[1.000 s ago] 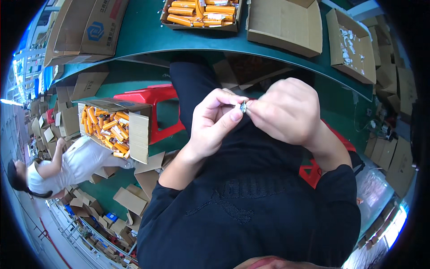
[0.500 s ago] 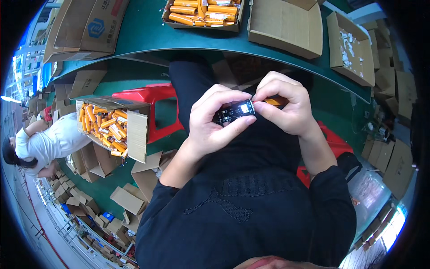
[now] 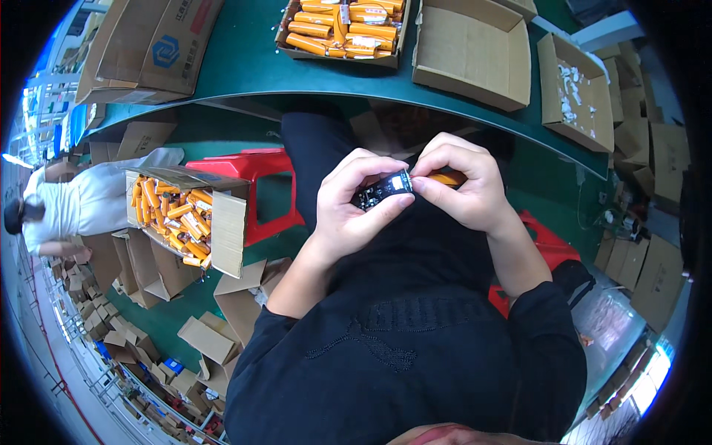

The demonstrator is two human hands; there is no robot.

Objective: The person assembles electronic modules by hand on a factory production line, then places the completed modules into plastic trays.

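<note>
Head view, hands: left hand and right hand meet over the lap, below the green worktop.
Left grip: clenched around a small black part, now lying flat across the fingers.
Right grip: pinching the part's end; an orange piece peeks out behind, possibly held too.
Change: a second ago only a tiny tip showed between the fingertips; now the black part is out in plain sight.
Around: box of orange pieces at the left, red stool beside it.

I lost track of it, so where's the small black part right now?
In the head view the small black part sits at centre, pinched between the left hand and right hand, above the lap and just below the green table edge.
</note>
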